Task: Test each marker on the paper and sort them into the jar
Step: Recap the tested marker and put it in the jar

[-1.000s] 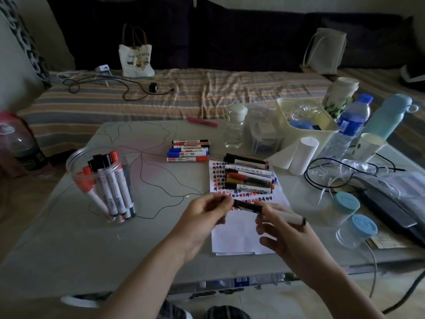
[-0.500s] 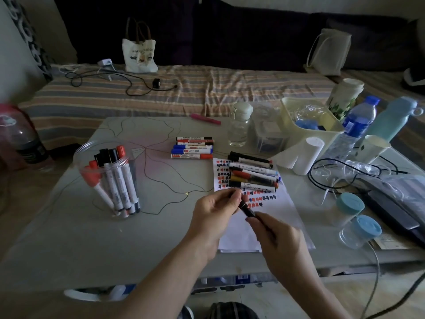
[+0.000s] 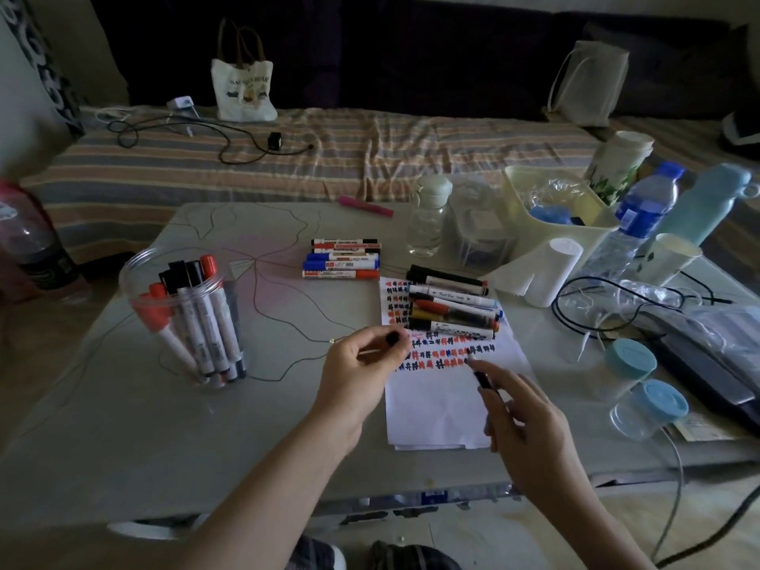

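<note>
A: Holding the cap (image 3: 392,338) apart from the pen makes sense here. The left hand (image 3: 362,374), at centre frame, pinches that small black cap between thumb and curled fingers (image 3: 380,337), so it stays ready for recapping.

B: And the right hand (image 3: 524,421), lower right of centre?

A: It grips the uncapped black marker (image 3: 481,378) like a pen, fingers curled around the barrel, tip pointing up the frame toward the rows of test marks on the paper (image 3: 436,409). The tip sits at the end of the lowest rows; whether it touches the sheet I cannot tell, since the hand is blurred.

B: Why is the paper laid out that way?

A: I'd judge the sheet lies right in front of the person so each pen can be tried without reaching. The untested markers (image 3: 452,308) rest across its upper edge, just above centre, close at hand. Another bundle of markers (image 3: 343,259) lies on the tabletop (image 3: 123,438) further up the frame.

B: And the jar?

A: The clear jar (image 3: 142,267) stands at left of centre, well apart from the paper, already holding several markers standing with their caps up. That keeps finished pens separate from the pile awaiting testing.

B: One view only?

A: Yes, just the head camera.
</note>
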Demonstrator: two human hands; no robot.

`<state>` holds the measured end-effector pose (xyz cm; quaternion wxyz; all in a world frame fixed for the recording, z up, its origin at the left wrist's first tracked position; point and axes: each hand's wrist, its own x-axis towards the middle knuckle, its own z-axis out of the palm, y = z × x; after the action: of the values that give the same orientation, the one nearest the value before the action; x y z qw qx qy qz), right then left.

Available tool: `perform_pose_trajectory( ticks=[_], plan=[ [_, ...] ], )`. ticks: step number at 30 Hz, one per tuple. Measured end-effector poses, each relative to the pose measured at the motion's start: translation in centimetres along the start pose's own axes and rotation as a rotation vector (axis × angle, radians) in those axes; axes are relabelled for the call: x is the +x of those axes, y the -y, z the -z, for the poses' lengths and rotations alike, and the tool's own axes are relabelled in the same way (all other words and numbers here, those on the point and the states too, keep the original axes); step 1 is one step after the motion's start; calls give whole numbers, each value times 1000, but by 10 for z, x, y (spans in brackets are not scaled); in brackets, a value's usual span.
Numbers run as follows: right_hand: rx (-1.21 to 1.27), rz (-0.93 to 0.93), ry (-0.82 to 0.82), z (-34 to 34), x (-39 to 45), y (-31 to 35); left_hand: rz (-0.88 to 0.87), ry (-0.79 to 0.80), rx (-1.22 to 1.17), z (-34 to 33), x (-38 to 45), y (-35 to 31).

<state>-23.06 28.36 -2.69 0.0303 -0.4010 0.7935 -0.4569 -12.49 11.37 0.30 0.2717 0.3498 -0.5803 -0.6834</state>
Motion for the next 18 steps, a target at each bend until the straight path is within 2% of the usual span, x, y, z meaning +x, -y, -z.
perform_pose_trajectory(
  ticks=[2,5,7,9,12,18],
  plan=[
    [233,-105,10,7,11,-1,-6,24,31,4,9,2],
    [818,-404,-9,23,32,5,-83,79,263,8,28,9],
    [1024,-482,-54,32,44,4,-142,112,411,11,40,18],
    [961,-481,-71,32,52,0,-214,138,513,14,51,29],
    [620,-450,-101,20,61,-14,-327,140,583,18,67,41],
    [306,-362,-98,0,83,-44,-392,100,542,23,88,62]
  ],
)
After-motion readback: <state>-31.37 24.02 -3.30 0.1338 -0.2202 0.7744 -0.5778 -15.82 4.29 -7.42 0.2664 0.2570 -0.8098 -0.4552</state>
